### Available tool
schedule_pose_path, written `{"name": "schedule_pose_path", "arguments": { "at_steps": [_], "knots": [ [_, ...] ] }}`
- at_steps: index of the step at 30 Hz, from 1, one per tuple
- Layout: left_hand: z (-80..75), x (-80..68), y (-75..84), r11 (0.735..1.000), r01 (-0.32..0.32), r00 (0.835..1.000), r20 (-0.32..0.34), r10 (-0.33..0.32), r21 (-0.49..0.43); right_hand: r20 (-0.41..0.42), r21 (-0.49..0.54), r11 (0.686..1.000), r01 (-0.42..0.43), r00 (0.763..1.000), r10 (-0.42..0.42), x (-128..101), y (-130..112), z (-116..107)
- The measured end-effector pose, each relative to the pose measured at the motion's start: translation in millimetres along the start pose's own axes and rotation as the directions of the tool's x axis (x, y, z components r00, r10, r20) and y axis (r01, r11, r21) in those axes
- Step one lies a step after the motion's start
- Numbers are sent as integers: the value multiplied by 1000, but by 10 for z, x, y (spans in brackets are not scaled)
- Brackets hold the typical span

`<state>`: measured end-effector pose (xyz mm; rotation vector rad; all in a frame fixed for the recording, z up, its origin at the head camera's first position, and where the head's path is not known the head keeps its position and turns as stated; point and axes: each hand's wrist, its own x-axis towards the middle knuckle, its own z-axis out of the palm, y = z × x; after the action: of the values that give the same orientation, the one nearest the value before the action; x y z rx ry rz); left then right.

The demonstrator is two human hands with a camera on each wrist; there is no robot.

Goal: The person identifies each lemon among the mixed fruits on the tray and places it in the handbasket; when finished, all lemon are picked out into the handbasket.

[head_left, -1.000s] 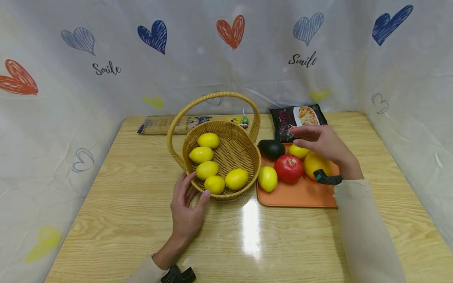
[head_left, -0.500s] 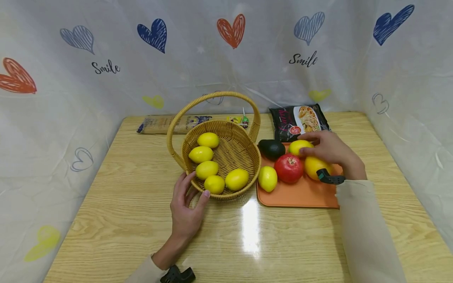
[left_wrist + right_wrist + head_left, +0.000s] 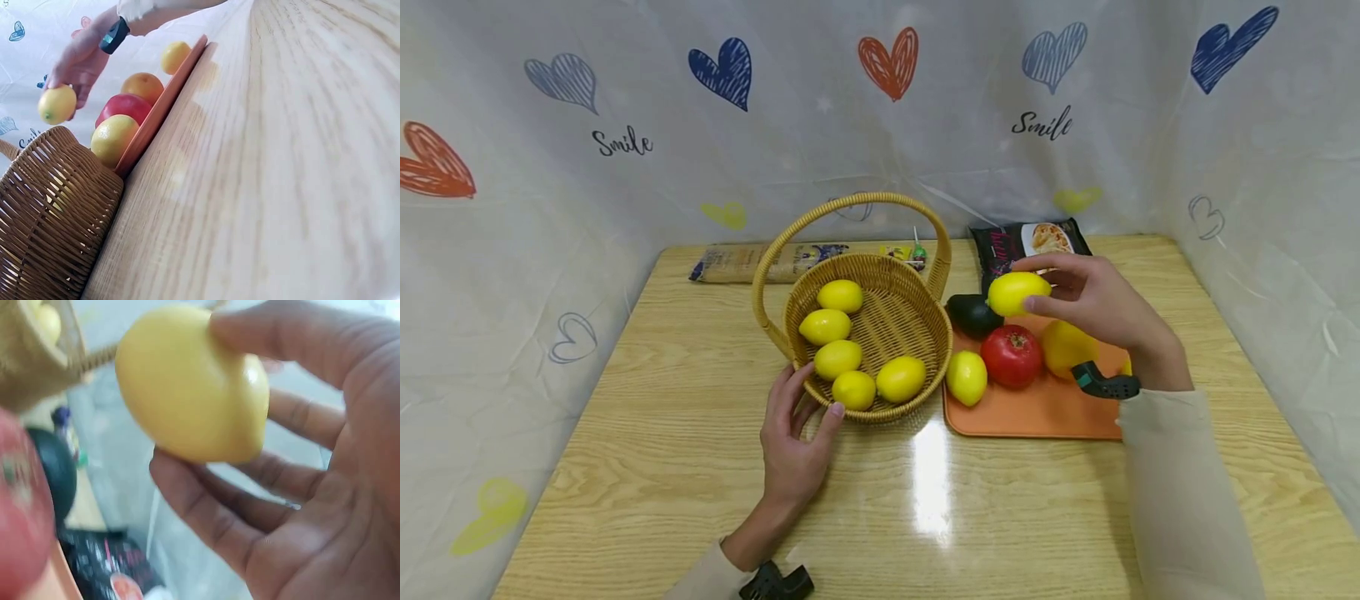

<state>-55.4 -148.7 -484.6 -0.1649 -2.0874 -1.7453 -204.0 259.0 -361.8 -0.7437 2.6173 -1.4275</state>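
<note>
The right hand (image 3: 1101, 302) holds a round yellow lemon (image 3: 1018, 292) above the flat orange tray (image 3: 1037, 412). At nine o'clock, the left hand (image 3: 795, 433) rests with relaxed fingers on the woven wicker basket (image 3: 910, 329).

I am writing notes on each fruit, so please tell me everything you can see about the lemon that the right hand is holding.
The lemon is bright yellow, oval, with a smooth, slightly glossy skin and a small pointed end. The right hand holds it with the fingers on top and the thumb below, lifted clear above the orange tray, over the avocado and pomegranate. Nothing else touches it. It lies roughly level, to the right of the basket.
</note>
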Motion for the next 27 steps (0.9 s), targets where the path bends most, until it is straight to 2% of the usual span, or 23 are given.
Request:
{"name": "schedule_pose_path", "arguments": {
  "at_steps": [5,8,10,14,18,21,24,27],
  "knots": [
    [-1,3,-1,1000,-3,1000,-3,3,2,101,136,982,130,984,-144,51,-178,192],
    [-1,6,-2,1000,-7,1000,-2,7,-2,185,195,972,135,968,-171,90,-268,366],
    [0,7,-3,1000,-11,1000,-1,11,-4,235,191,973,129,956,-173,115,-323,496],
    [5,12,-7,1000,-18,1000,0,18,-9,313,113,977,181,927,-208,161,-411,771],
    [7,14,-9,1000,-15,1000,2,15,-16,342,40,968,249,906,-247,194,-478,1042],
    [4,14,-11,1000,-11,1000,4,11,-18,327,-45,961,271,913,-242,204,-531,1230],
    [2,14,-13,1000,-11,1000,6,11,-19,317,-159,942,297,918,-236,193,-584,1395],
    [-3,14,-14,1000,-11,1000,6,11,-18,330,-215,924,318,914,-238,178,-624,1519]
  ]
}}
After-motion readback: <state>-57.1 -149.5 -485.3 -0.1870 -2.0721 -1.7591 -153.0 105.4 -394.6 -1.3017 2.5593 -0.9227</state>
